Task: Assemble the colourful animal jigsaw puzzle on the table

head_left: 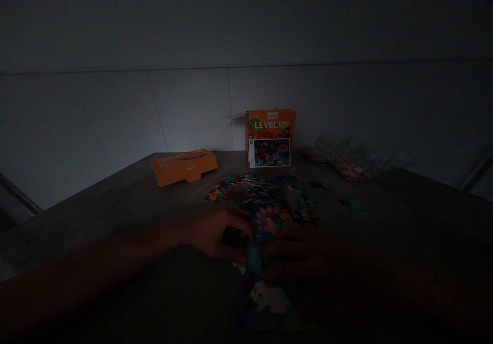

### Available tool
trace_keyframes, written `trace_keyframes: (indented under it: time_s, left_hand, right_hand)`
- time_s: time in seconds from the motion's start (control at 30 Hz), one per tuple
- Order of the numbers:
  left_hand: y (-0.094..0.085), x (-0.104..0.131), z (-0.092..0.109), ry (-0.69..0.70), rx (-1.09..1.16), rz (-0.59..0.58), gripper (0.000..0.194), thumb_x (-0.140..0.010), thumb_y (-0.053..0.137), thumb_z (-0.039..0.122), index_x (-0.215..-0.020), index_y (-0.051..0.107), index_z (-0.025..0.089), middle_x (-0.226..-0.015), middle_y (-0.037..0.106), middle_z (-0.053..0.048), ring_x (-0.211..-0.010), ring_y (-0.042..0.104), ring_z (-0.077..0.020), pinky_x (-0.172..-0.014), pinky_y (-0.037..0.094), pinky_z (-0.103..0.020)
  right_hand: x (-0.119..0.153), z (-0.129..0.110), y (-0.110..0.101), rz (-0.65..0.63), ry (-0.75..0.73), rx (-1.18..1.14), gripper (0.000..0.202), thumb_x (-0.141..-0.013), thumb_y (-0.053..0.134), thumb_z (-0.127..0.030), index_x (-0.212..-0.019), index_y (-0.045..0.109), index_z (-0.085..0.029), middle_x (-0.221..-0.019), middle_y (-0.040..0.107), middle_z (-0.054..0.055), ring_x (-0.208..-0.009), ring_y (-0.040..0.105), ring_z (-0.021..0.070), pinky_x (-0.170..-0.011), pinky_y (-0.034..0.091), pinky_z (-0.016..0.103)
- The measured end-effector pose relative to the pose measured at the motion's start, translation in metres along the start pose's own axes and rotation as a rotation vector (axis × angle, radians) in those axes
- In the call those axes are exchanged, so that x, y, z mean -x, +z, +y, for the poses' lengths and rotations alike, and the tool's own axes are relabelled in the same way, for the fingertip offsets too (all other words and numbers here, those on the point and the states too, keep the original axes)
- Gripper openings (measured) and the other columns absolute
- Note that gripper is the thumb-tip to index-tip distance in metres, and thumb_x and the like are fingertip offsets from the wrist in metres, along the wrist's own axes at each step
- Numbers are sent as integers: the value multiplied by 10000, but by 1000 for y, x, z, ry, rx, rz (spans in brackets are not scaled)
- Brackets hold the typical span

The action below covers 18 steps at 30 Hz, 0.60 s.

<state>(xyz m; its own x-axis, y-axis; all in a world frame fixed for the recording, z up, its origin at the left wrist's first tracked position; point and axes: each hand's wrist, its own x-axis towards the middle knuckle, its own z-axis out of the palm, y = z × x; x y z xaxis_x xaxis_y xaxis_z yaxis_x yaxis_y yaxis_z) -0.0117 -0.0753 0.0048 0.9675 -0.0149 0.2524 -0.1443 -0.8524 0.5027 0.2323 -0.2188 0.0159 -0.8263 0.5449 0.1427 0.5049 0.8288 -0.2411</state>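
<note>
The light is very dim. A partly joined jigsaw puzzle (271, 218) runs toward me down the middle of the table, with a pink, many-looped figure on it and a white rabbit (271, 299) nearer me. My left hand (219, 233) curves in from the left, thumb and fingertips closed around a teal puzzle piece (253, 258) at the puzzle's left edge. A small white patch (239, 268) shows below the thumb. From the right, my right hand (304, 256) lies over the puzzle, fingers stretched out and apart; its far side fades into darkness.
Loose puzzle pieces (233, 185) are heaped beyond the hands, with another piece (351, 205) to the right. An orange box (271, 123) stands at the back, a picture card (270, 153) leaning on it. An orange box lid (185, 167) lies left; crumpled clear plastic bags (358, 156) lie right.
</note>
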Motion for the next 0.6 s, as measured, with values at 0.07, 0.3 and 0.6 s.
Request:
trace_keyframes:
  time_s: [0.07,0.3,0.6]
  left_hand:
    - [0,0,1,5,-3,-2,268,-824,708,388,-978,672,171,-849,587,-50,-756,558,-169,-648,442,-278]
    - [2,-1,0,-5,-12,-4,295,-839,683,429,-950,654,157,-783,552,-25,-685,522,-142,-589,404,-246]
    - [4,0,-3,-8,-28,-3,282,-834,688,414,-955,640,164,-782,558,-18,-679,517,-136,-592,399,-247]
  right_hand:
    - [0,1,1,3,-2,-5,514,-914,572,-350,-1414,486,-267,-1412,516,79,-1247,465,280,-1021,421,459]
    - [0,0,1,15,-5,5,511,-907,581,-365,-1401,498,-261,-1394,530,88,-1246,472,279,-1008,430,454]
    - [-1,-2,1,27,-11,32,488,-875,594,-326,-1349,549,-220,-1369,557,97,-1219,492,286,-1018,436,462]
